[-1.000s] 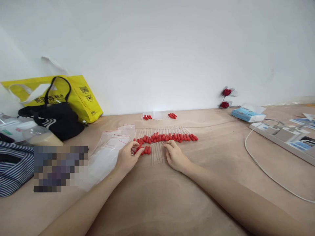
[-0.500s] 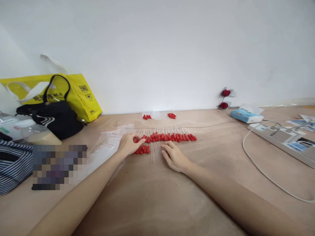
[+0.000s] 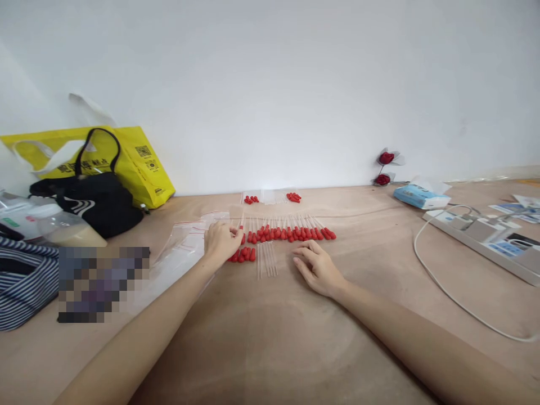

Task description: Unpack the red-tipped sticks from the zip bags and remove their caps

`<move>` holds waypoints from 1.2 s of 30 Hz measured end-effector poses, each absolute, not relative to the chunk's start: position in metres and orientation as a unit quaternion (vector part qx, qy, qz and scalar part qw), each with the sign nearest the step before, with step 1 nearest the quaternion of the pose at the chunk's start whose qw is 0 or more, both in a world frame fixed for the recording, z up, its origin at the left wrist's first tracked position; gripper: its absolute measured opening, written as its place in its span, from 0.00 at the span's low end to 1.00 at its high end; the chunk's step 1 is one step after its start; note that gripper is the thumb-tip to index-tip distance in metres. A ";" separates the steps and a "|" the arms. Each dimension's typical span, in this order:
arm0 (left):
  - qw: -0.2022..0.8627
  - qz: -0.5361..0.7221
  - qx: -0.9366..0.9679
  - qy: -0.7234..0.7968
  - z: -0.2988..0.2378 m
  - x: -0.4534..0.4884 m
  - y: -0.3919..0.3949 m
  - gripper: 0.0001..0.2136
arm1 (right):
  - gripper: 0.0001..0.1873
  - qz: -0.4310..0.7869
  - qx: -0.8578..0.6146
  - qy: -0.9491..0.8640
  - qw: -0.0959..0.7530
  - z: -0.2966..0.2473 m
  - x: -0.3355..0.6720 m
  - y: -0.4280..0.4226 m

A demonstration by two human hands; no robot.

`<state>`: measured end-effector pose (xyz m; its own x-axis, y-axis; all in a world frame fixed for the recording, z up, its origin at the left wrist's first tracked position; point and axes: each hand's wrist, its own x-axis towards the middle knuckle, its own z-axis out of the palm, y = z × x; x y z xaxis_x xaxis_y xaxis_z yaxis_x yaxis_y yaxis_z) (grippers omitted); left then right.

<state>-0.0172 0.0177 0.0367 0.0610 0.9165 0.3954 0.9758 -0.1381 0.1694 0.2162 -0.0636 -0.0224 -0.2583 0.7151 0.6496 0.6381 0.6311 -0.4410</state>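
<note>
A row of droppers [image 3: 291, 233], clear thin tubes with red rubber bulbs, lies with the bulbs toward me and the tubes pointing at the wall. At the row's left end my left hand [image 3: 222, 243] is closed, thumb and fingers pinching a dropper [image 3: 242, 219] whose tube stands up past the fingertips. Below the row, a small heap of loose red bulbs [image 3: 247, 255] lies partly behind this hand. Several bare clear tubes [image 3: 265, 261] lie side by side to their right. My right hand [image 3: 318, 267] rests on the table, open with loosely bent fingers, apart from the tubes and holding nothing.
Clear zip bags [image 3: 181, 247] lie left of my left hand. At the wall sit a bag with red bulbs and tubes [image 3: 272, 197]. A yellow bag [image 3: 147, 163], black bag [image 3: 105, 202] and bottle [image 3: 70, 225] stand left; tissues [image 3: 422, 195] and a power strip [image 3: 485, 239] lie right.
My right hand has moved right, away from the bare tubes. My left hand has shifted slightly up, and a dropper tube now shows upright at its fingertips.
</note>
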 end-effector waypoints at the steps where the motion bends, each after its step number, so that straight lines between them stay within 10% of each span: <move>1: 0.083 -0.232 -0.738 -0.629 0.036 -0.018 0.012 0.10 | 0.11 0.025 -0.430 -0.788 0.440 -0.022 0.218 -0.065; 12: 0.136 -0.298 -0.903 -0.278 0.011 0.003 -0.054 0.06 | 0.18 -0.168 -0.396 -0.833 0.348 -0.011 0.217 -0.074; 36: 0.109 -0.280 -0.918 -0.258 0.013 0.010 -0.055 0.08 | 0.08 -0.212 -0.334 -0.848 0.352 -0.013 0.208 -0.072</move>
<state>0.0099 -0.0552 0.0129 0.7103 0.4123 0.5705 0.5347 -0.8432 -0.0564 0.2084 -0.0721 -0.0128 -0.5289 0.4181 0.7385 0.7160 0.6871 0.1238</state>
